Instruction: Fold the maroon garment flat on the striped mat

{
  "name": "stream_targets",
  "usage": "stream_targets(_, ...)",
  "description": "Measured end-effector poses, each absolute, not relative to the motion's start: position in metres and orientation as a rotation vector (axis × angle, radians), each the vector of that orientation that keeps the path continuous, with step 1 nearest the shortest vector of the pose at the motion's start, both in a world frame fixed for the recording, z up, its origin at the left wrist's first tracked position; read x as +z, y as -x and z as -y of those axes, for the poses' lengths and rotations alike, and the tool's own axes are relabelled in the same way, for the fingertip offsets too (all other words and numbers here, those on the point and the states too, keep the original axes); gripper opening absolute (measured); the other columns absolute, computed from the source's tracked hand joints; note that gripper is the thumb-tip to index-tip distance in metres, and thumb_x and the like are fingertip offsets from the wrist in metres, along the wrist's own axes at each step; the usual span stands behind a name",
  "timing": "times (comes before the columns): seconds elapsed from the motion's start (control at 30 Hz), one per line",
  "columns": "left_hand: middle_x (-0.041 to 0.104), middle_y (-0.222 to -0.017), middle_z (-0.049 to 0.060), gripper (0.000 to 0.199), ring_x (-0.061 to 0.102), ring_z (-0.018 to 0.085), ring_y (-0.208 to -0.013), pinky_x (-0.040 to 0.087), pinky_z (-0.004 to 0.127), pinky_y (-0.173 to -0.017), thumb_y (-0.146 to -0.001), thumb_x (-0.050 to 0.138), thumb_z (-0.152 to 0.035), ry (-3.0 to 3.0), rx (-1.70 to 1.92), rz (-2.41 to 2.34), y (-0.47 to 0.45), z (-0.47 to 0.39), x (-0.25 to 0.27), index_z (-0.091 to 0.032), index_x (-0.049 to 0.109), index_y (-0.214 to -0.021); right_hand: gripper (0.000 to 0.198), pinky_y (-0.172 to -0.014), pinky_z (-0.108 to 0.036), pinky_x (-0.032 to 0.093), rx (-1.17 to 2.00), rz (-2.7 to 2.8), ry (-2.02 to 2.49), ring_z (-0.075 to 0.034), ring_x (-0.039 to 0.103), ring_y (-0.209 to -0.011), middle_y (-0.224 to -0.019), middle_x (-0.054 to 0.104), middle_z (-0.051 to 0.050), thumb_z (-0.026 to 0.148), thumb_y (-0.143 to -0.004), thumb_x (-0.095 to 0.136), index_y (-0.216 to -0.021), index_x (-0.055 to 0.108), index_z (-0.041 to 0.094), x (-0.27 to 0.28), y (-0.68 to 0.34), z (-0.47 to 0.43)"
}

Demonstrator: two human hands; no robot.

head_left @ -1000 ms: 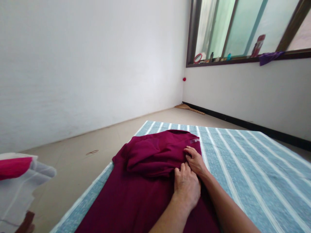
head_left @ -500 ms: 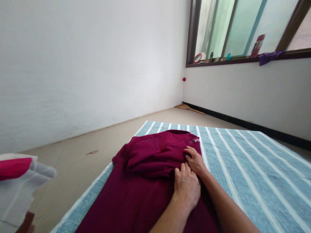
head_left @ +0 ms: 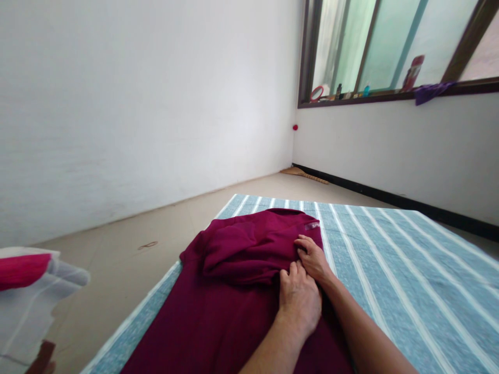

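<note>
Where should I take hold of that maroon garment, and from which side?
On the maroon garment, probably grip the left end of the folded part's near edge, coming from the near left: it looks thick and uncovered, while the left hand and right hand rest toward its right.

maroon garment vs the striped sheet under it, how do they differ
The garment is maroon with a small pale marking; the sheet is blue with white stripes. The garment is layered and creased near its far end, while the sheet lies spread mostly flat beneath. The garment looks smaller; the sheet shows on both sides of it. Both are cloth.
</note>
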State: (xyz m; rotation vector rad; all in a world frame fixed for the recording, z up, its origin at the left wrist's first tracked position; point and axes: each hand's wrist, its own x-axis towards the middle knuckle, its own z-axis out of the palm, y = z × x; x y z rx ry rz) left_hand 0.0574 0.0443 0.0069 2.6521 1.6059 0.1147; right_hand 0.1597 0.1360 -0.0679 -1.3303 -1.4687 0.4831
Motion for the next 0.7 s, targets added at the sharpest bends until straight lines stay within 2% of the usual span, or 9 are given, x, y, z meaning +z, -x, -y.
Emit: stream_targets(0.7,0.056,-0.12,0.016,0.039,0.043,0.028,-0.11,0.035,0.043,-0.086,-0.086,0.038,-0.023,-2.647,0.08,-1.608,-0.0577,-0.0446,0.0083,-0.013,0.06,-0.117,0.028,-0.102,-0.038,0.036,0.478,1.457,1.332,-0.02,0.052,-0.113,-0.117,0.057,-0.008,0.015,-0.072,0.048,-0.092,0.068,0.02,-0.07,-0.1594,-0.1368)
